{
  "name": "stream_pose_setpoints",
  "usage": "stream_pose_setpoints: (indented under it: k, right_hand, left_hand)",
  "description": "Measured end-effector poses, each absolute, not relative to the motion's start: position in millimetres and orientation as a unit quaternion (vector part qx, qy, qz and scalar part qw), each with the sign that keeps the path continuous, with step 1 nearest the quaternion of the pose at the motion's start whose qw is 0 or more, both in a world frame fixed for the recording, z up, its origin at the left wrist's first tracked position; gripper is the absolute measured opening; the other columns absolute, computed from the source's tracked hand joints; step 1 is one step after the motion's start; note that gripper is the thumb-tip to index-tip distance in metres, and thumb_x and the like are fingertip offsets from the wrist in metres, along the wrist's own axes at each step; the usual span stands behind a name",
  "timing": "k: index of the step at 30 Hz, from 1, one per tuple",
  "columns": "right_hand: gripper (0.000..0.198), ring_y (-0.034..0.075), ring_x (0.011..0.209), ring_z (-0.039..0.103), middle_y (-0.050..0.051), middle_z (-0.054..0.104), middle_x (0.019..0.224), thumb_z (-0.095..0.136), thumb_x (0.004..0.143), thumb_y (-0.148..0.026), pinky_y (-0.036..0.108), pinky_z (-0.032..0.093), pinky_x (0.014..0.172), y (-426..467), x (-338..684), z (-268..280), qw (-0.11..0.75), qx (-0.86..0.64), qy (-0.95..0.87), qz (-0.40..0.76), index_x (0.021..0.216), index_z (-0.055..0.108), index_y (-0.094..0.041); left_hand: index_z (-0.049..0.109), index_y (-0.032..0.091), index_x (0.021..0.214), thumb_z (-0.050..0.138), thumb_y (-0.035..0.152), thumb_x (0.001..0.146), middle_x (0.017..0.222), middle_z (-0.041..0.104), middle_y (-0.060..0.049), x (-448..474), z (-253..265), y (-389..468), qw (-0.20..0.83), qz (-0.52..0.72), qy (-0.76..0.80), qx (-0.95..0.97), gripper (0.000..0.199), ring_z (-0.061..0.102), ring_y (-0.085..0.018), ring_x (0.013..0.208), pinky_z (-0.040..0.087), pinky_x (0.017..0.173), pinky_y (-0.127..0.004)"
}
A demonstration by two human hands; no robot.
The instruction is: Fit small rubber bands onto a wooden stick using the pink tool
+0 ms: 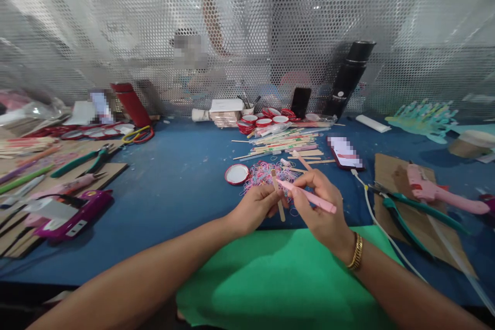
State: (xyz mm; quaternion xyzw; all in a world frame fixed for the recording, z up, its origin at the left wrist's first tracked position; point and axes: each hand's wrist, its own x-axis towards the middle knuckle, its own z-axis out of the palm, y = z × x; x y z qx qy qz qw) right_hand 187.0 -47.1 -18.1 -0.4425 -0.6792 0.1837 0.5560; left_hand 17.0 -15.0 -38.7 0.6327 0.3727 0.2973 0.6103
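Between the thumb and fingers of my left hand (258, 205) is a flat wooden craft stick (282, 211), tilted with its upper end away from me. My right hand (320, 211) grips a pink marker (311, 199) like a pen, its tip at the upper part of the stick. Whether the tip touches the wood I cannot tell. The upper end of the stick looks darker than the rest. Just beyond both hands lies a heap of thin pastel rubber bands (257, 178), partly hidden by them. A red-rimmed jar lid (237, 174) sits at the heap's left.
Craft sticks (286, 140) lie behind the heap, with stacked lids (264, 122) beyond. At right are a phone (345, 152), pliers (406, 221) and a pink glue gun (436, 191) on cardboard. A purple power strip (75, 216) stands at left. Perforated metal (247, 20) closes the back.
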Motion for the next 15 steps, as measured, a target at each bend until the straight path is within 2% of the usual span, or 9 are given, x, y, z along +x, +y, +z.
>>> stream_pose_setpoints:
  k: [15]
  right_hand:
    - [0.012,0.016,0.066,0.059,0.001,0.063,0.072,0.054,0.091,-0.024,0.030,0.045,0.062,-43.0,188.1,-22.0,0.526,-0.442,-0.712,0.149,0.080,0.060,-0.022]
  left_hand:
    - [0.057,0.015,0.083,0.049,0.058,0.091,0.056,0.042,0.004,19.4,-42.0,-15.8,0.605,0.302,0.332,0.658,0.045,0.036,-0.007,0.049,0.026,0.047,-0.021]
